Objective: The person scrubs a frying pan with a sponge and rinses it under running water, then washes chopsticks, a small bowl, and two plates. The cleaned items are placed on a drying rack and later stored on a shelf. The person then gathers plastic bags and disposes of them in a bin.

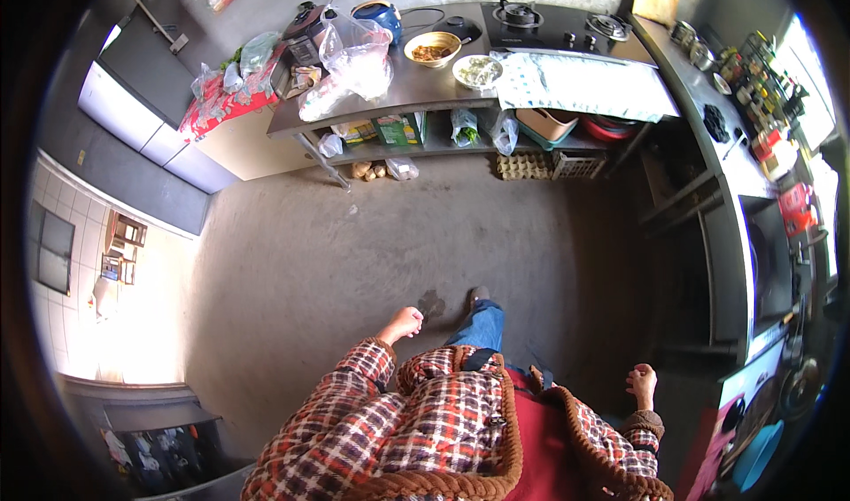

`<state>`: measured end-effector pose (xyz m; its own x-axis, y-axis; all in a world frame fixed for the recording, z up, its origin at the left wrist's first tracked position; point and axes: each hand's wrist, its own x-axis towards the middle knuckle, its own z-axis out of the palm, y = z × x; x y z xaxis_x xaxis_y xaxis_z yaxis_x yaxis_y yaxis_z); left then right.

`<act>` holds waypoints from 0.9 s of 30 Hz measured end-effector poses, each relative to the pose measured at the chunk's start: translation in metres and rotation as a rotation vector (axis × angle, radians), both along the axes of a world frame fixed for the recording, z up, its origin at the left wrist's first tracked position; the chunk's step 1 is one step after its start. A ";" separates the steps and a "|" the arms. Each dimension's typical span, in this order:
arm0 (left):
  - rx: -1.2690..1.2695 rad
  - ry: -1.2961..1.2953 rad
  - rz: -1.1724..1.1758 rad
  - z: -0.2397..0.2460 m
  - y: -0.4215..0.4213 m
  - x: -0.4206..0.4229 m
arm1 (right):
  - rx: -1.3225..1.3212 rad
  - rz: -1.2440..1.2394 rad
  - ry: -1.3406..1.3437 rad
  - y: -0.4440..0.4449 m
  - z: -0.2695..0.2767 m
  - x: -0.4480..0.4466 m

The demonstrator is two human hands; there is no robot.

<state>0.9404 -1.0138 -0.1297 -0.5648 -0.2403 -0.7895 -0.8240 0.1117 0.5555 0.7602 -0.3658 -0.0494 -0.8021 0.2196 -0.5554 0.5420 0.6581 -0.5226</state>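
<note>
My left hand [402, 324] hangs in front of my body over the concrete floor [372, 249], its fingers curled together and nothing visible in them. On the other side, my right hand [642, 386] is held out near the dark cabinet side, also with curled fingers and no object showing. Neither hand touches anything. Ahead stands a steel table [425, 89]. On it are a bowl of reddish-brown food [431, 52], a bowl of pale green food [478, 72] and clear plastic bags [358, 63].
A two-burner gas hob [551, 33] and a patterned cloth [578, 86] occupy the table's right part. Below are an egg tray [524, 167] and a plastic crate [578, 166]. Along the right runs a counter with a sink [767, 262]. A bright doorway [146, 288] opens at left.
</note>
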 end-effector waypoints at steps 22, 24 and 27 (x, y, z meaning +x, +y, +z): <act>0.072 0.173 0.573 0.068 -0.228 -0.270 | 0.237 0.712 0.083 -0.262 0.006 -0.373; -0.319 0.190 0.307 0.075 -0.235 -0.289 | 0.175 0.943 0.221 -0.303 0.007 -0.412; -0.174 0.233 0.689 0.091 -0.251 -0.315 | -0.090 0.794 -0.076 -0.378 0.018 -0.482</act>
